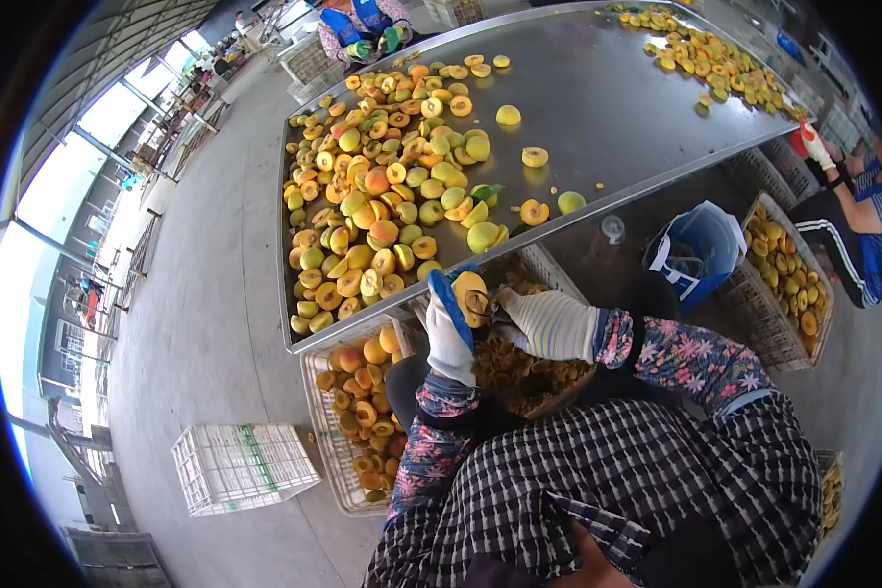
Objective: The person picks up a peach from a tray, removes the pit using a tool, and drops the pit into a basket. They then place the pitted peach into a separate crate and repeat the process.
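Note:
My left hand (449, 335), in a white glove with blue on the fingers, is closed around a halved peach (471, 296), its orange cut face turned toward my right hand. My right hand (553, 323), in a striped whitish glove, is closed with its fingertips at the edge of that peach. Something small and dark shows between these fingers, like the end of a tool; its kind is hard to make out. Below both hands lie brownish peach scraps (524, 377) in a crate. Many cut peaches (382, 196) are heaped on the metal table (578, 98) just beyond.
A crate (325, 456) of peach halves stands left of my legs, near a white crate (245, 468). On the right are a blue bucket (696, 250) and a crate of peaches (789, 279). Gloved co-workers (363, 29) are at the table's far side and right end.

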A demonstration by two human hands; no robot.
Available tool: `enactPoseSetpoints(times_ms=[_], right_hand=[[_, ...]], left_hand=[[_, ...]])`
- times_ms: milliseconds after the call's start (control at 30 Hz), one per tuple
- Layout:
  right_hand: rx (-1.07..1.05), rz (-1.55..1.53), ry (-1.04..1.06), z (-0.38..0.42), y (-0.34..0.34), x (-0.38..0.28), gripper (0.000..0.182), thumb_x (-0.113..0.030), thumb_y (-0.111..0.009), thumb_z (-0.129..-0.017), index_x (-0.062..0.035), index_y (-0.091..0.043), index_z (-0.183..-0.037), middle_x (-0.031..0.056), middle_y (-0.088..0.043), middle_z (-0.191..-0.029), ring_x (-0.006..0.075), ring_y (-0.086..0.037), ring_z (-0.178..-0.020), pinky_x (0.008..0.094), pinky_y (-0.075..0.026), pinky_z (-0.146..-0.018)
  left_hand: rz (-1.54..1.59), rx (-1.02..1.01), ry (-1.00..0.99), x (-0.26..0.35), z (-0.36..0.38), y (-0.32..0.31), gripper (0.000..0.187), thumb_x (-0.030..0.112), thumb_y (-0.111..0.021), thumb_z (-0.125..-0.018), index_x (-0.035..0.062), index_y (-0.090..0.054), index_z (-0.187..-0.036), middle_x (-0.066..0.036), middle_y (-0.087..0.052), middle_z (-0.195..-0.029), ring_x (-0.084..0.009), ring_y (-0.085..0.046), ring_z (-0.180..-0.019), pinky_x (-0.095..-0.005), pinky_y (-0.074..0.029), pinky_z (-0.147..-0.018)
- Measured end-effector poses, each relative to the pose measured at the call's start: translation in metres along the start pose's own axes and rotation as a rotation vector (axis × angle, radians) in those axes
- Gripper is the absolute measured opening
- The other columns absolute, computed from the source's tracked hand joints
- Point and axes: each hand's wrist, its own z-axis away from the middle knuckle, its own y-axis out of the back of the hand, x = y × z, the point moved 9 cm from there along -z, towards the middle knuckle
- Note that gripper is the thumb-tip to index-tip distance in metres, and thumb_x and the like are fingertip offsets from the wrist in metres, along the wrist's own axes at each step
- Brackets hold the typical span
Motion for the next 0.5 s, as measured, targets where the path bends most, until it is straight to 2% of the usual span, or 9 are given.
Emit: enactPoseSetpoints(times_ms=[33,133,233,300,333,433,467,500], right_hand=[[-0.025,0.022,0.007,0.000,-0.002,0.003,0.036,-0.025,-0.063,-0.093,-0.0007,-0.050,-0.116,0.0234,-0.065,-0.082,0.0430,-0.065,-0.077,0.0490,-0.052,-0.064],[-0.145,0.061,-0.026,0.001,0.002,0.003,0.034,-0.023,-0.063,-0.094,-0.0014,-0.051,-0.117,0.0221,-0.065,-0.082,0.0445,-0.064,-0.075,0.0496,-0.053,-0.067],[-0.030,-0.137,0.008,0.000,0.015,-0.007,0.032,-0.016,-0.056,-0.094,0.0021,-0.052,-0.120,0.0234,-0.066,-0.088,0.0390,-0.067,-0.083,0.0450,-0.053,-0.073],[0.112,-0.266,0.042,-0.004,0.024,-0.011,0.026,-0.013,-0.053,-0.096,0.0016,-0.054,-0.118,0.0239,-0.065,-0.096,0.0373,-0.066,-0.089,0.0439,-0.052,-0.078],[0.190,-0.335,0.060,-0.006,0.026,-0.011,0.024,-0.011,-0.051,-0.096,0.0014,-0.055,-0.117,0.0242,-0.064,-0.100,0.0365,-0.066,-0.092,0.0433,-0.051,-0.080],[0.316,0.370,0.411,-0.001,0.008,-0.043,0.023,-0.010,-0.048,-0.099,0.0013,-0.056,-0.117,0.0232,-0.063,-0.107,0.0359,-0.065,-0.094,0.0418,-0.050,-0.085],[0.199,0.058,0.292,-0.004,0.003,-0.027,0.025,-0.013,-0.047,-0.101,0.0000,-0.056,-0.120,0.0233,-0.062,-0.109,0.0367,-0.065,-0.095,0.0399,-0.050,-0.087],[0.154,-0.088,0.260,-0.004,0.006,-0.026,0.026,-0.014,-0.047,-0.102,-0.0008,-0.055,-0.122,0.0218,-0.062,-0.108,0.0347,-0.064,-0.095,0.0387,-0.050,-0.086]], left_hand=[[-0.062,-0.013,-0.004,-0.005,-0.001,0.005,0.067,0.060,-0.040,-0.102,-0.0004,-0.056,-0.128,-0.010,-0.064,-0.115,-0.0201,-0.064,-0.099,-0.0316,-0.054,-0.088],[0.031,-0.066,0.223,-0.021,-0.003,0.012,0.069,0.062,-0.041,-0.101,0.0002,-0.054,-0.129,-0.009,-0.064,-0.115,-0.0197,-0.065,-0.099,-0.0321,-0.055,-0.087],[0.087,-0.126,0.151,-0.002,0.001,-0.002,0.070,0.061,-0.041,-0.101,0.0002,-0.050,-0.135,-0.011,-0.062,-0.121,-0.0208,-0.063,-0.108,-0.0341,-0.052,-0.094],[-0.109,-0.139,-0.220,0.019,0.000,-0.014,0.070,0.053,-0.046,-0.103,-0.0023,-0.038,-0.146,-0.013,-0.051,-0.138,-0.0217,-0.054,-0.122,-0.0339,-0.042,-0.106],[-0.156,-0.084,-0.342,0.030,0.003,-0.024,0.063,0.044,-0.046,-0.104,-0.0019,-0.037,-0.146,-0.013,-0.050,-0.139,-0.0214,-0.053,-0.123,-0.0339,-0.042,-0.106],[-0.299,0.091,-0.686,0.063,0.025,-0.052,0.046,0.018,-0.047,-0.106,-0.0007,-0.035,-0.147,-0.013,-0.047,-0.141,-0.0206,-0.050,-0.126,-0.0339,-0.043,-0.105],[-0.213,0.111,-0.599,0.050,0.010,-0.032,0.041,0.017,-0.048,-0.106,-0.0011,-0.041,-0.142,-0.012,-0.053,-0.134,-0.0197,-0.054,-0.121,-0.0333,-0.045,-0.103],[-0.124,0.129,-0.515,0.037,-0.004,-0.011,0.036,0.015,-0.049,-0.105,-0.0015,-0.046,-0.138,-0.011,-0.059,-0.126,-0.0187,-0.057,-0.117,-0.0327,-0.047,-0.100]])
